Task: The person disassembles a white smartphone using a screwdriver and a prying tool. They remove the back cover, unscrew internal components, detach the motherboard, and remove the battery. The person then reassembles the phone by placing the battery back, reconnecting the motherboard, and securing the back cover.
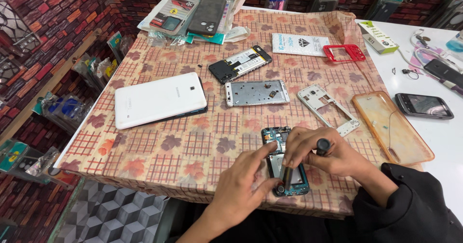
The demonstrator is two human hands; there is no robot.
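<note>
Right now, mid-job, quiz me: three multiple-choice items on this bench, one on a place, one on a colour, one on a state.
1. Where does the white tablet lie from the opened phone under the hands?
A. up and to the left
B. to the right
C. underneath it

2. What colour is the small phone frame near the far edge of the cloth?
A. green
B. red
C. black

3. What does the right hand hold?
A. nothing
B. a dark-handled tool
C. the tablet

Key: 1 A, it sits up-left on the cloth; 2 B, its plastic is plainly red; 3 B, the fingers wrap the handle while the left hand steadies the phone.
</note>
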